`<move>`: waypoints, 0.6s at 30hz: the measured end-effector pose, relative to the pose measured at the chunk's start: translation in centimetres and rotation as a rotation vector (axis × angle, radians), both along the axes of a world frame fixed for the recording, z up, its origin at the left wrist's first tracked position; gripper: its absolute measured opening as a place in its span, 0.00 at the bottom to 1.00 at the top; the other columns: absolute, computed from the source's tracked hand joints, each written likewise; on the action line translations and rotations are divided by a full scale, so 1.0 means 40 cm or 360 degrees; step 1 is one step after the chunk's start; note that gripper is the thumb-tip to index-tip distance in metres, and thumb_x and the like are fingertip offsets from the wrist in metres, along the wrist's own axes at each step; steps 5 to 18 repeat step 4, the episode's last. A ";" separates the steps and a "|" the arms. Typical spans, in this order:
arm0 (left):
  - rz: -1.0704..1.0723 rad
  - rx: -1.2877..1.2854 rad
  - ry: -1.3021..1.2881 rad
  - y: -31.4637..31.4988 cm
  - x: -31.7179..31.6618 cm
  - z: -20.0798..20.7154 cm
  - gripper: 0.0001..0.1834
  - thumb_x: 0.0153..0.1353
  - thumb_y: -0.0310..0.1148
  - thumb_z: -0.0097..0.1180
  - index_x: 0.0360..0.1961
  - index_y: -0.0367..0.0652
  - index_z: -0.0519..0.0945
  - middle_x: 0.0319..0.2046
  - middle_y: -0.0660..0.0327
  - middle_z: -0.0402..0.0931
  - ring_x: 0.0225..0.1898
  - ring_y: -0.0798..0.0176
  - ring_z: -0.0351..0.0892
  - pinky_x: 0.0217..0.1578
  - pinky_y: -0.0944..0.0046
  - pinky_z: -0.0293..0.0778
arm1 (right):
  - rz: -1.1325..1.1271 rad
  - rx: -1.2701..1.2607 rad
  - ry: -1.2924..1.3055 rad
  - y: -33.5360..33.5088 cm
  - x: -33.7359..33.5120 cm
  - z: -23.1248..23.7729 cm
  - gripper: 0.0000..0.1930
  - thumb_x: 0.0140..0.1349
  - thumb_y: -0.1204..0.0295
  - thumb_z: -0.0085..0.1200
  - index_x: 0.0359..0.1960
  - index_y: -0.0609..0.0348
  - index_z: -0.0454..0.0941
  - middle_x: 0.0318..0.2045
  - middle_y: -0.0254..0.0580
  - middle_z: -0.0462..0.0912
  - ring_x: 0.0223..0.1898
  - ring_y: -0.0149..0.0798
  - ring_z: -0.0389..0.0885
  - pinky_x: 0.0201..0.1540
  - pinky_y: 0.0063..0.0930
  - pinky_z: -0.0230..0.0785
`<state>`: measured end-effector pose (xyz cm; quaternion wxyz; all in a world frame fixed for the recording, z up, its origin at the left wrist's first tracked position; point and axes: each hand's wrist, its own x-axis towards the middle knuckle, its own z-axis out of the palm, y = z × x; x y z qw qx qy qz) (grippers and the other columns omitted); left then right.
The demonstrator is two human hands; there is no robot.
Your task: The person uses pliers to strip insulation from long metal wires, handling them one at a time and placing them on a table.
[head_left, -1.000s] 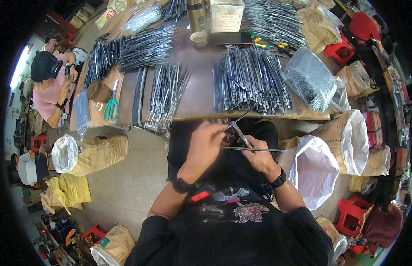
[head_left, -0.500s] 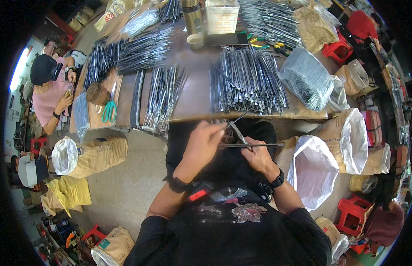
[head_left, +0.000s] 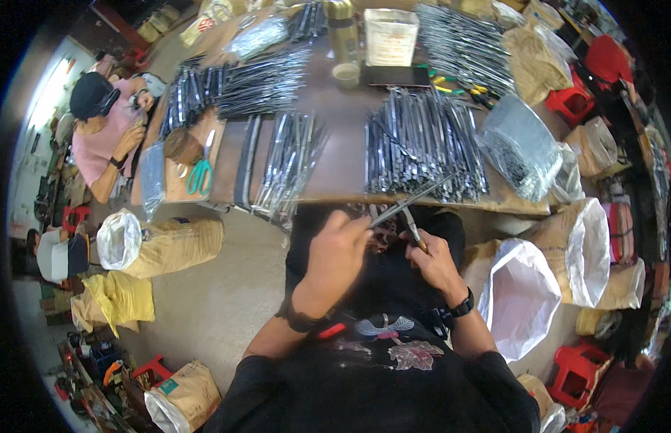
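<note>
**Two hands on a thin metal strip at the edge of a crowded worktable**

Brown and long, the worktable (head_left: 335, 115) fills the upper part of the head view, and everything else is placed against it. On its near right part lies a big heap of dark metal strips (head_left: 422, 148); a smaller heap of strips (head_left: 288, 162) lies on its near left part. Green-handled scissors (head_left: 200, 173) rest at its left end, and a small cup (head_left: 345, 72) stands toward its far edge. Beyond that left end a co-worker in a pink top (head_left: 104, 137) sits bent over their own work.

Just below the table's near edge, over the person's dark lap, the left hand (head_left: 335, 256) is clenched on one long thin metal strip (head_left: 411, 203), which slants up and right until its far tip overlaps the table's edge. The right hand (head_left: 433, 263), just beside the left, grasps a short dark tool (head_left: 413, 234) whose tip meets the strip. An open white-lined sack (head_left: 527, 299) stands on the floor below the table's right end.
</note>
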<state>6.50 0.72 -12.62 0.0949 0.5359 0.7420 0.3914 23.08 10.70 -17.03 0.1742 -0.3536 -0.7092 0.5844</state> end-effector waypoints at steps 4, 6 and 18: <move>0.0042 0.0051 -0.0021 0.008 -0.012 -0.001 0.10 0.50 0.25 0.58 0.36 0.37 0.79 0.23 0.53 0.70 0.24 0.55 0.71 0.27 0.62 0.68 | 0.0105 -0.0290 0.0031 0.010 0.007 -0.034 0.28 0.47 0.74 0.45 0.55 0.60 0.67 0.24 0.38 0.75 0.24 0.30 0.73 0.32 0.17 0.67; 0.0042 0.0051 -0.0021 0.008 -0.012 -0.001 0.10 0.50 0.25 0.58 0.36 0.37 0.79 0.23 0.53 0.70 0.24 0.55 0.71 0.27 0.62 0.68 | 0.0105 -0.0290 0.0031 0.010 0.007 -0.034 0.28 0.47 0.74 0.45 0.55 0.60 0.67 0.24 0.38 0.75 0.24 0.30 0.73 0.32 0.17 0.67; 0.0042 0.0051 -0.0021 0.008 -0.012 -0.001 0.10 0.50 0.25 0.58 0.36 0.37 0.79 0.23 0.53 0.70 0.24 0.55 0.71 0.27 0.62 0.68 | 0.0105 -0.0290 0.0031 0.010 0.007 -0.034 0.28 0.47 0.74 0.45 0.55 0.60 0.67 0.24 0.38 0.75 0.24 0.30 0.73 0.32 0.17 0.67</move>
